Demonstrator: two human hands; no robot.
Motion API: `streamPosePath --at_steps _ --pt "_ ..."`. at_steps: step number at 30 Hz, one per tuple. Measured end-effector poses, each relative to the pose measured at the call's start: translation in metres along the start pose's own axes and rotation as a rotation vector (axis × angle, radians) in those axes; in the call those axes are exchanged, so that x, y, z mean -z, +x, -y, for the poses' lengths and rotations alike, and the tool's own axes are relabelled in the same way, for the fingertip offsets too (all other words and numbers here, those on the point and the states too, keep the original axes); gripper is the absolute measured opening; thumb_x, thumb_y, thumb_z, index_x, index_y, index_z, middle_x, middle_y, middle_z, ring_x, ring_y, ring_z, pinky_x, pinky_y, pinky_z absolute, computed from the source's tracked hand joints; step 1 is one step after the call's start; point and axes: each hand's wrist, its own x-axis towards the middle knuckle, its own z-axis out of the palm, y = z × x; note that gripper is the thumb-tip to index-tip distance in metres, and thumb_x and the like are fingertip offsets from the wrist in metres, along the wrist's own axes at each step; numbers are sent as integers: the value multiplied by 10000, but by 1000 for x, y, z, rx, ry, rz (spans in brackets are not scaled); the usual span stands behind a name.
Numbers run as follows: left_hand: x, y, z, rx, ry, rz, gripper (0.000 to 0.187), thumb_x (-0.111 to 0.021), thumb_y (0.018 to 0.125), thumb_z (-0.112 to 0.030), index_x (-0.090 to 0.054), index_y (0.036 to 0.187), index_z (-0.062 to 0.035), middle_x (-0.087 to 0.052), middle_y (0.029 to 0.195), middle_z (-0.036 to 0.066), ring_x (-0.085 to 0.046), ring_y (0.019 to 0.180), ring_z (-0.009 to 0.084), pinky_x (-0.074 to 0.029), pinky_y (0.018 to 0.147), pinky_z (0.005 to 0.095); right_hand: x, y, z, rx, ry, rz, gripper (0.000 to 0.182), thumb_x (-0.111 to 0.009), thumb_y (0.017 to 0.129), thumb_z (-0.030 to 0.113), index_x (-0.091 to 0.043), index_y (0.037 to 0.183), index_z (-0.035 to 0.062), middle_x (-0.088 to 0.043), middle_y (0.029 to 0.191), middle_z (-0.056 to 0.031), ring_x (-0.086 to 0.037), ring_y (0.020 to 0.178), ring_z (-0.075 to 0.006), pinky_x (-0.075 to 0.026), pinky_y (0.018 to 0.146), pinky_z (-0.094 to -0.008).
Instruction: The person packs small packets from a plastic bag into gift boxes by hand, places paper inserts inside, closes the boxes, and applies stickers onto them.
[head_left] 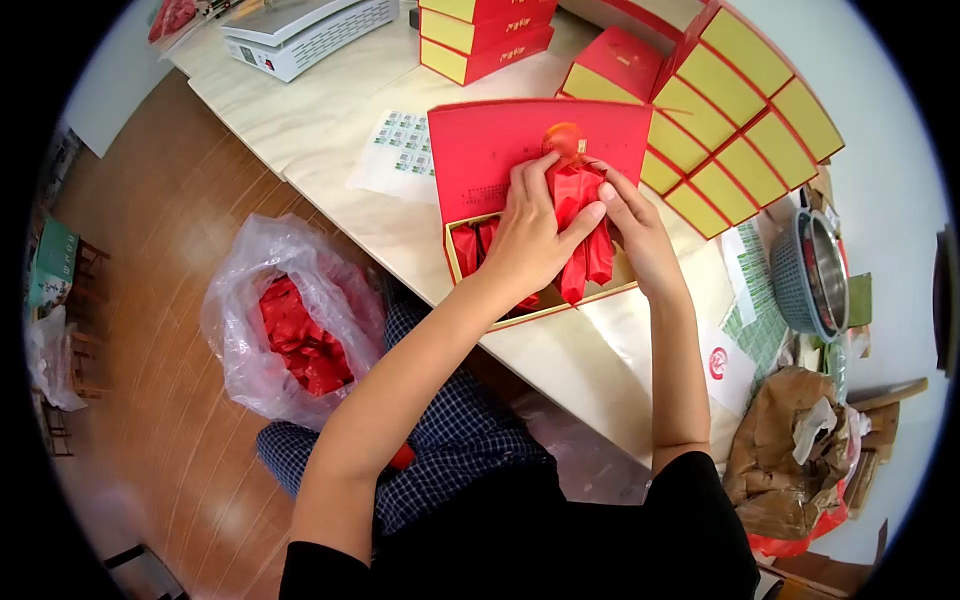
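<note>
A red gift box (540,150) with yellow inner walls lies open on the table, its printed lid tilted up at the back. Over its right half, several shiny red foil packets (577,200) stand upright between my two hands. My left hand (530,225) presses them from the left, thumb across the front. From the right, the fingers and thumb of my right hand (640,225) close on the same bundle. More red packets (466,248) lie in the box's left part. What sits beneath my left hand is hidden.
Stacked red-and-yellow boxes (740,110) stand at the back right, with another stack (487,40) behind. A white sealing machine (300,35) is at the back left. Sticker sheets (400,150) lie left of the box. A plastic bag of red packets (290,320) rests beside my lap; a blue basket (800,275) stands right.
</note>
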Motion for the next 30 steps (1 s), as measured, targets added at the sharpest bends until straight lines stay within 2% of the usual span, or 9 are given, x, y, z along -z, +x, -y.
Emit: streamPosePath --at_steps 2,3,4,8,15,17,19,25,30 --pt "0 -7 11 -104 267 -91 617 -610 885 -396 -396 1250 53 -413 1231 248 -404 1188 389 -328 1015 461 0 1 -16 -53 -1 19 423 -502 983 317 -515 1320 61 -522 789 46 -429 647 -33 -353 550 -197" --pt "3 -11 11 -92 281 -79 617 -610 885 -396 -396 1250 53 -413 1231 248 -404 1188 389 -328 1015 461 -1 1 -23 -93 -11 25 427 -501 984 320 -514 1320 56 -564 837 26 -478 696 -40 -390 586 -196" --pt "7 -16 11 -93 372 -90 576 -610 878 -399 -442 1186 57 -439 1190 230 -436 1118 373 -346 968 457 -8 1 -27 -51 36 17 428 -500 984 321 -521 1303 38 -619 1011 -41 -556 898 -89 -455 770 -228" --pt "11 -20 18 -63 447 -89 446 -589 885 -388 -515 1051 20 -503 1064 166 -477 995 324 -368 868 437 -6 0 -31 -12 -30 113 414 -511 979 316 -547 1247 2 -610 1138 -80 -543 1068 -149 -411 951 -285" --pt "14 -14 15 2 367 -82 276 -521 941 -317 -567 948 -44 -559 966 121 -497 940 313 -376 824 427 -5 1 -38 -91 -69 130 435 -536 963 334 -554 1230 -10 -603 1124 -89 -547 1065 -159 -409 948 -282" --pt "13 -13 15 12 397 -61 282 -516 943 -315 -575 948 -39 -562 938 123 -500 932 309 -379 818 429 -5 2 -43 71 -209 104 434 -533 964 335 -556 1229 -8 -589 1077 -95 -564 1010 -178 -417 923 -285" --pt "12 -13 15 23 427 -44 289 -512 945 -314 -582 947 -34 -564 910 124 -504 924 306 -383 812 431 -6 2 -43 77 -256 85 407 -544 959 307 -564 1219 -5 -580 1068 -102 -570 978 -187 -434 880 -290" --pt "3 -16 17 -95 651 -126 233 -617 868 -204 -562 1043 -61 -526 1026 116 -504 940 292 -408 794 416 -21 -7 -35 149 -540 66 396 -605 913 154 -512 1279 32 -600 939 -124 -605 827 -219 -477 706 -326" --pt "11 -11 17 -43 679 23 332 -636 849 -167 -527 1146 -68 -496 1080 137 -497 998 309 -418 857 409 -23 -6 -36 135 -548 36 408 -622 893 94 -467 1263 26 -613 810 -137 -619 700 -241 -477 641 -348"
